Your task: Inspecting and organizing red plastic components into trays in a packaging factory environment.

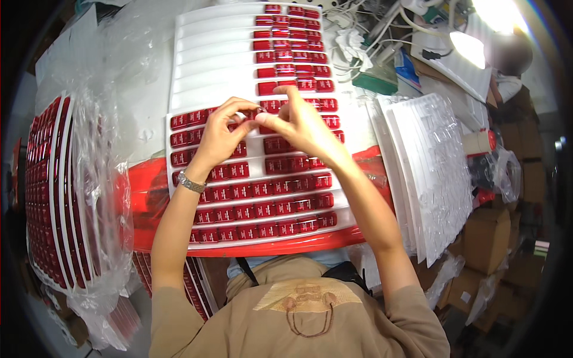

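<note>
Between my two hands, above the middle of the lower white tray (255,147), is a small glossy dark red piece (252,114), partly covered by fingers. My left hand (225,130) pinches it from the left, a metal watch or bracelet (191,182) on that wrist. From the other side my right hand (302,124) closes thumb and fingers on it, the index finger raised. Rows of red rectangular pieces (261,190) with pale print lie in the tray's grooves, with a gap in the rows below my hands. An upper white tray (209,53) carries similar pieces on its right side.
Plastic-wrapped trays of red pieces (48,197) stand at the left. White trays in clear plastic (433,173) lean at the right. Red sheeting (148,194) edges the table. Cables (382,30) and a lit lamp (467,49) are at far right, cardboard boxes (486,238) below.
</note>
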{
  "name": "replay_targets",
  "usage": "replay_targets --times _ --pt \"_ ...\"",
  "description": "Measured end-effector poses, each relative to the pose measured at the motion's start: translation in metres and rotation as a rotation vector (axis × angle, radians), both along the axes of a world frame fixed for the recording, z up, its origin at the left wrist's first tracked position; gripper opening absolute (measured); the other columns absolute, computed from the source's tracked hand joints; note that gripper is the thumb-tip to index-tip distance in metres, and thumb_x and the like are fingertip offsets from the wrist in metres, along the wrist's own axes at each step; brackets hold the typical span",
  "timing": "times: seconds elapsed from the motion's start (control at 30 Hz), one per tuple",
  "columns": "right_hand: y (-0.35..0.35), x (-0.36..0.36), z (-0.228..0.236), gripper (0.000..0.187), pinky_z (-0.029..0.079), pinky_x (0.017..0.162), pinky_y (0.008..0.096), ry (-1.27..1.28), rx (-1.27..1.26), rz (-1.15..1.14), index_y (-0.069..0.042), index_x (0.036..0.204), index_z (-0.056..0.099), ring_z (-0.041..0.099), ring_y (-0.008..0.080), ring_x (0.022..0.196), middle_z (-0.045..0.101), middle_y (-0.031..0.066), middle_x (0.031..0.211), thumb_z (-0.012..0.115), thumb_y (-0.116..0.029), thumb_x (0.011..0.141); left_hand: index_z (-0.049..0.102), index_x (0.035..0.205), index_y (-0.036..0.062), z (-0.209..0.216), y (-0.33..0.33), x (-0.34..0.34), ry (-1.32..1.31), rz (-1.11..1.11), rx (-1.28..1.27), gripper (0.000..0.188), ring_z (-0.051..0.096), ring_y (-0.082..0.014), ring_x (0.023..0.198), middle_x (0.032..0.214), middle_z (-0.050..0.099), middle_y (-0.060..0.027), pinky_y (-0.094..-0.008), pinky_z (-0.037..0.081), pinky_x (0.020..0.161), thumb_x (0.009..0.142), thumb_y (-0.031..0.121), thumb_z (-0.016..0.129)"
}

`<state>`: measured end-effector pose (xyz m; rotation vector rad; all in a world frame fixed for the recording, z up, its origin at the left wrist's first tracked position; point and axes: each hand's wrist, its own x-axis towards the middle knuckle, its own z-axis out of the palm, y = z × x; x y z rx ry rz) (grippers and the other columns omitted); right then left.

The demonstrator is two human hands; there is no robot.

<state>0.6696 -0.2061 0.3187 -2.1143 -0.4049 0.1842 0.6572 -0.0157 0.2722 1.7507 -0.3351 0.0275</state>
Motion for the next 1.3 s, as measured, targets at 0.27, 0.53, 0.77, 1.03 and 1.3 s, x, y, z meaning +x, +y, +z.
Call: replay_targets --times 0.27,0.53,0.77,1.03,1.3 --pt "-0.202 0.027 0.075 0.058 0.047 0.082 0.0459 -0.222 -1.062 -0.482 0.004 0.105 0.059 0.061 0.0387 0.096 0.064 0.0259 0.098 0.055 -0.05 0.086 0.066 0.099 0.0019 -0.021 -0.006 0.031 -0.255 0.133 0.776 0.028 0.054 -0.022 0.093 0.095 0.056 -0.0062 -0.0359 0.045 0.082 0.076 0.016 0.073" --pt "-0.262 0.017 0.025 0.026 0.048 0.078 0.05 -0.395 -1.205 -0.279 0.001 0.097 0.059 0.057 0.0388 0.092 0.061 0.0209 0.092 0.054 -0.023 0.088 0.066 0.099 0.0017 -0.008 0.027 -0.002 -0.413 0.216 0.85 0.026 0.057 -0.0211 0.087 0.097 0.057 -0.0064 -0.0345 0.046 0.079 0.076 0.013 0.072" --pt "-0.276 0.016 0.015 0.02 0.047 0.078 0.0489 -0.371 -1.257 -0.279 -0.001 0.096 0.058 0.057 0.0378 0.09 0.059 0.0202 0.092 0.056 -0.018 0.086 0.07 0.093 0.0045 -0.001 0.042 -0.011 -0.311 0.07 0.818 0.022 0.055 -0.0197 0.092 0.094 0.056 -0.0043 -0.0345 0.043 0.083 0.074 0.015 0.074" --pt "-0.218 0.02 0.058 0.025 0.045 0.063 0.0266 -0.083 -0.019 -0.567 -0.003 0.098 0.061 0.055 0.0133 0.075 0.061 0.0039 0.088 0.064 -0.024 0.086 0.06 0.101 0.0027 -0.006 0.028 -0.015 -0.23 0.211 0.409 0.028 0.06 -0.0165 0.082 0.095 0.063 -0.0069 -0.0306 0.048 0.074 0.078 0.011 0.072" --pt "-0.01 -0.01 -0.004 0.018 0.041 0.056 0.0189 0.079 0.653 -0.214 -0.004 0.085 0.069 0.052 0.0028 0.063 0.063 -0.0019 0.076 0.071 -0.022 0.084 0.058 0.104 -0.0002 -0.002 -0.015 -0.042 0.029 0.107 -0.32 0.028 0.061 -0.0095 0.082 0.095 0.064 -0.0051 -0.0231 0.05 0.073 0.08 0.005 0.071"
